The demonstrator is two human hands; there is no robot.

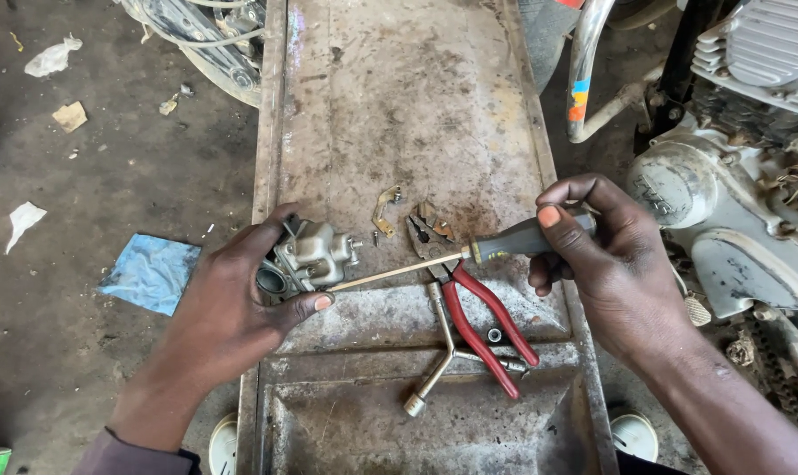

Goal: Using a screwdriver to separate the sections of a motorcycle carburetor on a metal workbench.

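Note:
My left hand (227, 308) grips a grey metal carburettor (315, 255) over the left side of a rusty metal bench (399, 105). My right hand (597, 255) holds a screwdriver (469, 255) by its dark grey handle. Its thin shaft points left, and the tip meets the carburettor near my left thumb. Red-handled pliers (482, 321) lie on the bench just below the shaft. A three-way socket wrench (447, 352) lies under the pliers. Small brass parts (386, 207) sit on the bench beyond the carburettor.
A motorcycle engine (733, 176) and chrome frame tube (583, 79) stand at the right. Another wheel and cables (214, 44) are at the top left. A blue cloth (151, 273) and paper scraps (51, 57) lie on the dirt floor.

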